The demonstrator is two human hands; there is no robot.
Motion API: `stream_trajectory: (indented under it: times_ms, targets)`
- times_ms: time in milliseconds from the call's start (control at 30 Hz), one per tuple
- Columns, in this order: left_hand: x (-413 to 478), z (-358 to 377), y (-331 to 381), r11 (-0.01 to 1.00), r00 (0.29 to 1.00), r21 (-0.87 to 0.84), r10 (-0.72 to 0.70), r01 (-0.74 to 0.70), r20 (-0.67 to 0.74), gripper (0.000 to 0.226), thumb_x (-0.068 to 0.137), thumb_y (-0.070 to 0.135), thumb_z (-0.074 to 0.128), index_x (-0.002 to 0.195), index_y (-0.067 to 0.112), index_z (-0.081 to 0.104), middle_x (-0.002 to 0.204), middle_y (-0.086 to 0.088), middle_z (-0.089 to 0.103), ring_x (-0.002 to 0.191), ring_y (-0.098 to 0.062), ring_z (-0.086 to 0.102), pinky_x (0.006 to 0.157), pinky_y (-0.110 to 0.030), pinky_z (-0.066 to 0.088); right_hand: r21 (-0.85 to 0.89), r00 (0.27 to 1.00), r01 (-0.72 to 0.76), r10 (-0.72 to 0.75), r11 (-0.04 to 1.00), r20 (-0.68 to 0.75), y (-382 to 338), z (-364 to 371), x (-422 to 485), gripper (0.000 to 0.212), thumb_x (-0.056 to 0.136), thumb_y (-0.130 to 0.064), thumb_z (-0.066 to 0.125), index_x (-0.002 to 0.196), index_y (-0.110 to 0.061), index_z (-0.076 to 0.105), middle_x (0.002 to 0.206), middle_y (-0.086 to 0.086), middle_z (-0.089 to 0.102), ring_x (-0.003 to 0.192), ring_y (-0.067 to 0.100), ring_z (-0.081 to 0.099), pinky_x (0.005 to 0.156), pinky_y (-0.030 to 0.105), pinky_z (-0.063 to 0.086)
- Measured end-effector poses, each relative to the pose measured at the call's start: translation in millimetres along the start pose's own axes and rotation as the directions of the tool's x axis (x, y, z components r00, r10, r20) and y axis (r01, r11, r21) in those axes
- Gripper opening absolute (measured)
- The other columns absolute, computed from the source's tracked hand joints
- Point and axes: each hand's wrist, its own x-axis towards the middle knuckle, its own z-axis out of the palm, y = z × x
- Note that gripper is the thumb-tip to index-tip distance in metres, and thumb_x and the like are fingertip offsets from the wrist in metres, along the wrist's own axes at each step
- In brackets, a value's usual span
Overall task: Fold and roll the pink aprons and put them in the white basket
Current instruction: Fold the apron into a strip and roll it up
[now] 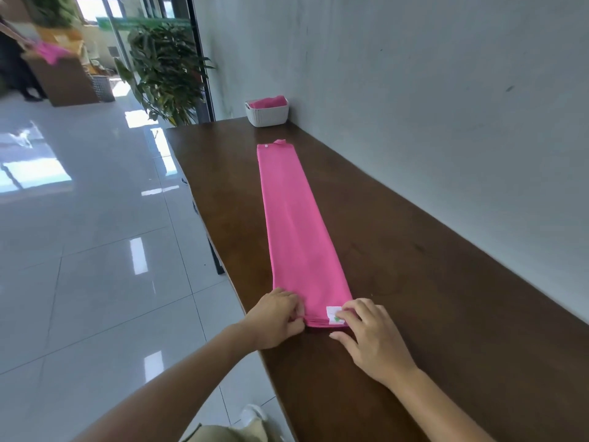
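A pink apron (298, 224) lies folded into one long narrow strip down the dark wooden table (430, 298), its far end showing a white button. At the near end my left hand (277, 317) pinches the left corner of the strip. My right hand (373, 336) pinches the right corner, fingers over a small white label (333, 314). The white basket (267, 112) stands at the table's far end against the wall, with pink fabric inside it.
A grey wall (446, 106) runs along the table's right side. Glossy floor tiles (79, 250) lie left of the table edge. A potted plant (165, 71) stands beyond the far end. Another person stands far left at a counter with pink cloth.
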Motion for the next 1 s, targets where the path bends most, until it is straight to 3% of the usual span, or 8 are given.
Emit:
stream_trajectory:
  times_ms: [100,333,533,600,700,800,1000]
  targets:
    - [5.1,-5.5,-0.4,1.0,0.997,0.002,-0.002,0.001,0.071,0.014,0.094,0.035,0.055,0.093,0.021,0.057,0.092,0.008,0.056,0.092,-0.014,0.05,0.09,-0.035,0.048,-0.002,1.0,0.01,-0.01,1.0,0.014,0.9,-1.0,4.0,0.037,0.093,-0.057,0.058,0.113,-0.026,0.065,0.113,-0.011,0.059,0.107,0.009,0.054,0.091,0.027,0.049]
    - [4.2,-8.2,0.8,0.998,0.996,-0.051,-0.015,0.02,0.091,0.01,0.096,0.033,0.057,0.092,0.023,0.057,0.091,0.011,0.056,0.091,-0.011,0.05,0.09,-0.034,0.049,-0.12,0.997,0.077,-0.076,0.99,0.013,-0.5,4.9,10.7,0.016,0.098,-0.026,0.061,0.111,-0.019,0.067,0.104,-0.003,0.066,0.095,0.015,0.06,0.082,0.031,0.051]
    - [-18.6,19.1,1.4,0.99,0.985,0.139,0.055,-0.033,-0.162,0.03,0.094,0.063,0.048,0.099,0.033,0.047,0.102,0.017,0.05,0.095,-0.006,0.044,0.089,-0.025,0.041,0.112,0.989,-0.148,0.15,0.983,-0.011,-5.5,3.5,13.5,0.013,0.098,-0.033,0.06,0.103,-0.024,0.069,0.098,-0.012,0.061,0.091,0.009,0.054,0.077,0.027,0.05]
    - [-24.7,30.1,1.1,0.985,0.966,0.168,0.069,-0.027,-0.251,0.031,0.097,0.063,0.044,0.102,0.032,0.049,0.104,0.016,0.051,0.095,-0.007,0.044,0.088,-0.025,0.043,0.161,0.98,-0.197,0.2,0.967,-0.003,-5.9,2.9,16.7,0.011,0.095,-0.034,0.065,0.099,-0.025,0.068,0.096,-0.013,0.06,0.091,0.009,0.053,0.077,0.027,0.049]
    - [-26.2,36.6,0.5,0.993,0.942,0.107,-0.012,0.05,-0.335,0.031,0.1,0.059,0.041,0.097,0.03,0.053,0.098,0.016,0.055,0.09,-0.007,0.045,0.083,-0.027,0.047,0.133,0.97,-0.243,0.241,0.961,0.034,-5.2,-0.9,18.6,0.019,0.094,-0.043,0.061,0.095,-0.025,0.065,0.095,-0.013,0.059,0.091,0.01,0.052,0.077,0.026,0.047]
    - [-25.6,32.6,0.2,0.991,0.93,-0.064,-0.134,0.119,-0.341,0.027,0.099,0.056,0.049,0.092,0.032,0.056,0.094,0.018,0.059,0.089,-0.005,0.046,0.084,-0.025,0.045,0.141,0.95,-0.312,0.305,0.939,0.073,-4.9,-4.8,19.9,0.024,0.091,-0.048,0.063,0.092,-0.024,0.064,0.093,-0.013,0.058,0.089,0.009,0.05,0.077,0.024,0.046]
    - [-20.9,23.5,-0.5,0.947,0.908,-0.176,-0.309,0.268,-0.284,0.025,0.094,0.051,0.062,0.083,0.03,0.058,0.084,0.017,0.061,0.085,-0.006,0.053,0.081,-0.029,0.049,0.183,0.889,-0.446,0.409,0.876,0.207,-5.6,-8.8,29.4,0.012,0.099,-0.035,0.06,0.102,-0.025,0.065,0.098,-0.016,0.054,0.093,0.006,0.048,0.079,0.018,0.038]
